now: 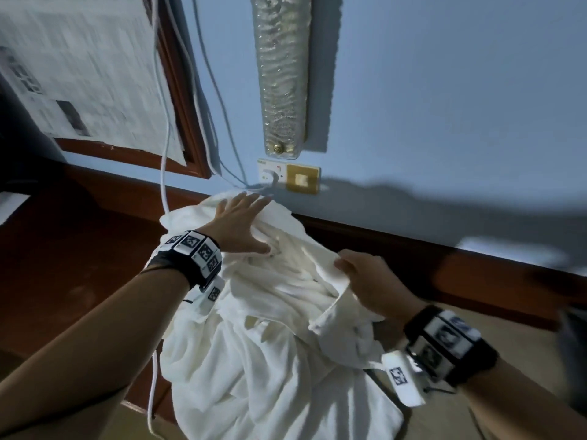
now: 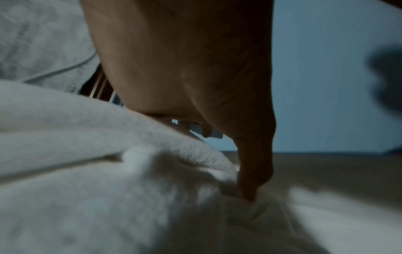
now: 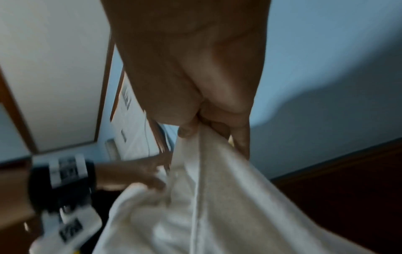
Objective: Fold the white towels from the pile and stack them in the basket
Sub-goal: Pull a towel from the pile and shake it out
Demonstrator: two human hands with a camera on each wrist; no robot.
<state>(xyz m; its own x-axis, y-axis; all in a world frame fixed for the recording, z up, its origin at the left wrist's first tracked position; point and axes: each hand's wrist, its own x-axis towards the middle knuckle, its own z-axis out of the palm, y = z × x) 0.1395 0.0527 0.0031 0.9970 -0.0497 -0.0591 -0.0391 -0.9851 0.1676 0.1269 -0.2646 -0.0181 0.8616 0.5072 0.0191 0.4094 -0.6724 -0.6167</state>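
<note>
Towel edge being lifted from pile (image 1: pixel 270 344).
Hem (image 1: pixel 330 293) being pinched by R hand (image 1: pixel 368 281); L hand (image 1: pixel 244 223), fingers spread, pressing pile at 10 o'clock, nearer wall.

Lay heaped in the middle, between both forearms: pile of towels (image 1: pixel 270 344). Rested flat on the pile's far top, fingers spread toward the wall: left hand (image 1: pixel 241 223). Pinched a towel edge (image 1: pixel 330 300) on the pile's right side, nearer than the left hand: right hand (image 1: pixel 371 281). Sat on the wall just behind the pile: socket (image 1: pixel 270 176), with a switch plate (image 1: pixel 303 179) touching its right side. Hung down left of the socket, past the pile's left edge: cable (image 1: pixel 163 173). Stood above the socket: wall lamp (image 1: pixel 282 74).
</note>
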